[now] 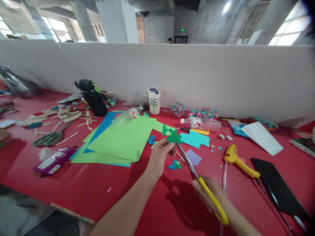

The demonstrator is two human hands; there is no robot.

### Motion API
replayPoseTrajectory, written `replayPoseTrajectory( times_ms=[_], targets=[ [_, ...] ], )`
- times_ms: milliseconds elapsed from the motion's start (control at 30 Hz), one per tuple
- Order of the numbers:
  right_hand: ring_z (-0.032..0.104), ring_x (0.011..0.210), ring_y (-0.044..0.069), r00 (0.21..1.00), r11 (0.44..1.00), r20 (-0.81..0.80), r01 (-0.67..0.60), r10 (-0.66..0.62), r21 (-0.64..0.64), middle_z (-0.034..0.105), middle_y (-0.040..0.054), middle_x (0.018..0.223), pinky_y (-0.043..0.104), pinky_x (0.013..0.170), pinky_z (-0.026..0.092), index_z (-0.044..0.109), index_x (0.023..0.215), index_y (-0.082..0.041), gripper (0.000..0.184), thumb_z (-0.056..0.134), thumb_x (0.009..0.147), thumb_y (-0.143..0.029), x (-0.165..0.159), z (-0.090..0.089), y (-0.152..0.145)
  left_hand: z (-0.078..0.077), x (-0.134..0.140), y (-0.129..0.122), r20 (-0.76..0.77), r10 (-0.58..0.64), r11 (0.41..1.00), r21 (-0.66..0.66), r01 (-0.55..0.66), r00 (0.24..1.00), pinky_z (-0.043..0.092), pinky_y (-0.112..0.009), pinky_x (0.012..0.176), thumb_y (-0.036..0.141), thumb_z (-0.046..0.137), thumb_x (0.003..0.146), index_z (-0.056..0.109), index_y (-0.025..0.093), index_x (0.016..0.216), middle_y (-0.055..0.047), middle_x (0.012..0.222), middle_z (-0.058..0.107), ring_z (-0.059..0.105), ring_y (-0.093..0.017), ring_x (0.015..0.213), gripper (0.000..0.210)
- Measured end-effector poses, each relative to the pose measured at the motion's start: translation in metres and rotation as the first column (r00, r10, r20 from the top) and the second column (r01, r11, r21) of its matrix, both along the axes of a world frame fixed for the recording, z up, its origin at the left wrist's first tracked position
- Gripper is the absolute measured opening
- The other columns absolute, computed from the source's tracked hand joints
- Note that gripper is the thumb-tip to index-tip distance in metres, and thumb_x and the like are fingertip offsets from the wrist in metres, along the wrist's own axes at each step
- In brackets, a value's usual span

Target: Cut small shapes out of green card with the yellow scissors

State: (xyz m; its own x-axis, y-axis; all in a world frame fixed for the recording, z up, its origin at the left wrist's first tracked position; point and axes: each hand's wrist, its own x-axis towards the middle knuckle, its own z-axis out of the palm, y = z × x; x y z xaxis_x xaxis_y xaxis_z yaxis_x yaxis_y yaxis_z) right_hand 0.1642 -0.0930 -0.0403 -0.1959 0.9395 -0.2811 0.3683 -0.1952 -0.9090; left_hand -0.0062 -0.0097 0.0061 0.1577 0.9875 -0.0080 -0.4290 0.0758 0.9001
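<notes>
My left hand point(159, 154) pinches a piece of dark green paper point(173, 137) with cut-out edges above the red table point(137, 193). My right hand point(206, 190) grips a pair of scissors point(188, 160) with yellow handles. The tips of its blades meet the lower right edge of the green paper. Below the paper lies a small pile of blue and green paper stars point(175, 165). A lilac paper square point(193, 158) sits beside the blades, and a turquoise paper piece point(195, 139) is just behind them.
Large green sheets point(120, 139) lie at left, near a purple pouch-like object point(54, 160) and green-handled scissors point(50, 137). A yellow glue gun point(241, 161) and a black phone-like slab point(278, 186) are at right. Behind stand a white cup point(154, 101), a black bottle point(92, 98) and a plastic bottle point(203, 124).
</notes>
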Motion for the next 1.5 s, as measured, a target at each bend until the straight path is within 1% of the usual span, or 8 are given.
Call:
replayPoseTrajectory(
  times_ms=[133,200,300,600,867,1100,1367,1500],
  targets=[
    [0.021,0.03,0.003,0.999,0.999,-0.039,-0.029,0.028,-0.022,0.027,-0.0104,0.039,0.017,0.03,0.016,0.036,0.059,-0.02,0.049,0.035,0.076,-0.067,0.004,0.005,-0.001,-0.001,-0.004,0.003,-0.119,0.027,0.998,0.054,-0.021,0.993,0.038,-0.021,0.053,0.026,0.057,0.073,0.052,0.015,0.064,0.003,0.055,0.054,0.048,-0.007,0.05,0.015],
    [0.025,0.03,0.004,0.997,0.997,-0.006,-0.077,0.077,-0.027,0.028,-0.0098,0.04,0.017,0.03,0.017,0.037,0.059,-0.02,0.051,0.037,0.073,-0.069,0.005,0.01,-0.001,-0.001,-0.006,0.005,-0.165,0.047,0.996,0.087,-0.033,0.985,0.037,-0.02,0.052,0.025,0.058,0.072,0.054,0.015,0.064,0.003,0.056,0.052,0.047,-0.007,0.05,0.014],
    [0.028,0.031,0.004,1.0,1.0,0.015,-0.007,0.007,-0.015,0.032,-0.0081,0.047,0.017,0.029,0.019,0.038,0.06,-0.019,0.053,0.038,0.07,-0.072,0.004,0.018,-0.004,-0.001,-0.007,0.005,-0.194,0.04,0.994,0.105,-0.02,0.98,0.037,-0.02,0.051,0.024,0.058,0.071,0.057,0.014,0.065,0.004,0.056,0.051,0.047,-0.006,0.05,0.012],
    [0.025,0.028,0.003,0.997,0.996,-0.05,-0.056,0.053,-0.066,0.03,-0.0107,0.039,0.015,0.029,0.018,0.041,0.063,-0.018,0.056,0.032,0.072,-0.072,0.004,0.021,-0.006,-0.001,-0.008,0.005,-0.101,-0.057,0.997,0.037,0.061,0.993,0.038,-0.021,0.051,0.025,0.059,0.069,0.058,0.015,0.069,0.003,0.055,0.053,0.047,-0.007,0.05,0.01],
    [0.024,0.027,0.002,0.997,0.994,-0.043,-0.064,0.061,-0.088,0.027,-0.0113,0.036,0.015,0.028,0.016,0.039,0.06,-0.019,0.054,0.033,0.071,-0.072,0.006,0.021,-0.004,0.002,-0.01,0.005,-0.163,-0.049,0.996,0.064,0.06,0.985,0.035,-0.02,0.049,0.022,0.057,0.071,0.058,0.015,0.068,0.003,0.055,0.053,0.046,-0.006,0.048,0.008],
    [0.025,0.023,0.002,0.99,0.988,-0.07,-0.131,0.125,-0.084,0.029,-0.0116,0.033,0.015,0.026,0.012,0.037,0.058,-0.02,0.051,0.034,0.075,-0.068,0.009,0.02,-0.001,0.003,-0.013,0.007,-0.128,-0.098,0.992,0.071,0.108,0.987,0.036,-0.02,0.049,0.021,0.057,0.071,0.057,0.014,0.068,0.003,0.055,0.051,0.046,-0.006,0.049,0.007],
    [0.024,0.027,0.003,0.999,0.999,-0.033,-0.017,0.016,-0.038,0.026,-0.0113,0.04,0.017,0.029,0.014,0.035,0.057,-0.02,0.051,0.036,0.073,-0.069,0.001,0.023,-0.004,0.001,-0.008,0.004,-0.03,-0.103,0.995,0.005,0.103,0.994,0.038,-0.021,0.053,0.024,0.059,0.07,0.055,0.014,0.07,0.001,0.058,0.054,0.049,-0.008,0.051,0.011],
    [0.026,0.029,0.003,1.0,1.0,0.006,-0.005,0.005,-0.017,0.027,-0.0102,0.041,0.018,0.03,0.015,0.032,0.057,-0.021,0.051,0.036,0.073,-0.069,0.001,0.02,-0.004,-0.001,-0.005,0.004,0.011,-0.039,0.999,-0.021,0.039,0.999,0.038,-0.021,0.052,0.024,0.061,0.069,0.053,0.016,0.069,0.003,0.057,0.055,0.05,-0.008,0.051,0.012]
  ],
)
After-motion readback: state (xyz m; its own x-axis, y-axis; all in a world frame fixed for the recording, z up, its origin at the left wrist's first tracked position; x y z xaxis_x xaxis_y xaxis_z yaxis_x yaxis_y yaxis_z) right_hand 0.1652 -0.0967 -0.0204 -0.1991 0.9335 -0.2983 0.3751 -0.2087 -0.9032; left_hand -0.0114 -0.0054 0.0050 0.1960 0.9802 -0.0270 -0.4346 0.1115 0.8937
